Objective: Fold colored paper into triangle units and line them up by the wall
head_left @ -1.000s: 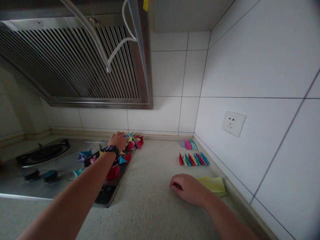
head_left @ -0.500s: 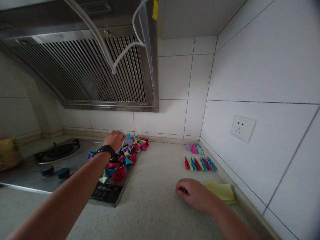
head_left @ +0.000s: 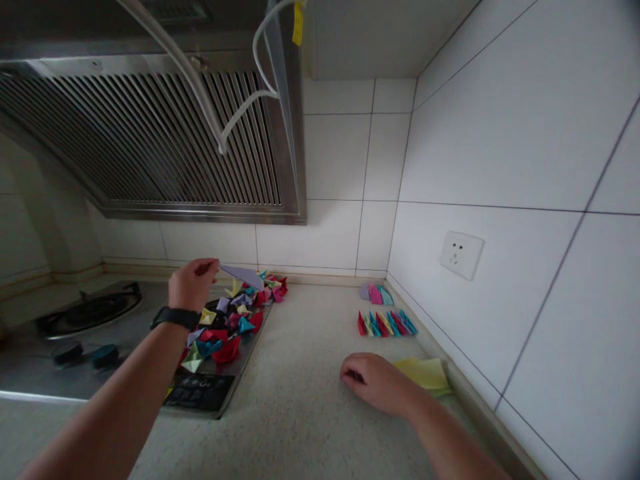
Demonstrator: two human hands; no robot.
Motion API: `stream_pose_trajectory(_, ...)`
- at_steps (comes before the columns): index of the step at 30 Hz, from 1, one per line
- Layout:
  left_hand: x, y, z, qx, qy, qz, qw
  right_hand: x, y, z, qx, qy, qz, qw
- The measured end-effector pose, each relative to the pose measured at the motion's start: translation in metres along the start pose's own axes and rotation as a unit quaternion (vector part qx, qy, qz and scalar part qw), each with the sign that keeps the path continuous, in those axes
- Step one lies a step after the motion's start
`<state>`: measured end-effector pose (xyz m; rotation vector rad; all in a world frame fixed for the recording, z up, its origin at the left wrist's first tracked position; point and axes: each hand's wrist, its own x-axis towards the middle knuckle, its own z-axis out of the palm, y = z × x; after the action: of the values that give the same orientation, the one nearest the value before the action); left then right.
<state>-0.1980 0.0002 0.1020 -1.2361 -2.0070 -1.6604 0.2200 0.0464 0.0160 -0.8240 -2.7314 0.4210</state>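
Observation:
Between its pinched fingers my left hand (head_left: 193,283) holds a pale purple folded paper (head_left: 244,275) by one end, above the stove. Below and beside it is a pile of folded papers (head_left: 227,349) in red, blue, yellow and purple. My right hand (head_left: 373,383) rests on the counter with its fingers curled; whether anything is inside is hidden. Just behind the right wrist lies yellow paper (head_left: 424,373). Farther back stands a row of folded papers (head_left: 387,324), with a small purple, pink and blue group (head_left: 376,294) behind it.
A gas stove (head_left: 125,347) with a burner and knobs fills the left. Above it hangs a range hood (head_left: 200,140) with a white cable (head_left: 200,87). A tiled wall (head_left: 525,267) with a socket (head_left: 462,255) borders the counter (head_left: 300,393) on the right.
My left hand has moved left from the pile's back edge, and the purple paper now shows in its fingers. The view has turned slightly right. My right hand stays in place on the counter.

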Motion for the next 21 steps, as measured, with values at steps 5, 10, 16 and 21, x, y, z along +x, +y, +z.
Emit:
stream_pose_trajectory(5, -0.054, 0.047, 0.042, -0.317, -0.052, -0.07, 0.944, 0.001, 0.004, 0.0, 0.031, 0.027, 0.012, 0.999)
stream_pose_trajectory(10, -0.12, 0.068, 0.09, -0.478, -0.143, -0.138, 0.856, 0.003, 0.02, -0.008, 0.109, 0.184, 0.075, 0.974)
stream_pose_trajectory(16, -0.162, 0.05, 0.12, -0.524, -0.197, -0.243, 0.792, 0.002, 0.031, -0.02, 0.142, 0.32, 0.108, 0.93)
stream_pose_trajectory(21, -0.174, 0.056, 0.127, -0.536, -0.272, -0.252, 0.758, 0.004, 0.022, -0.008, 0.121, 0.242, 0.062, 0.961)
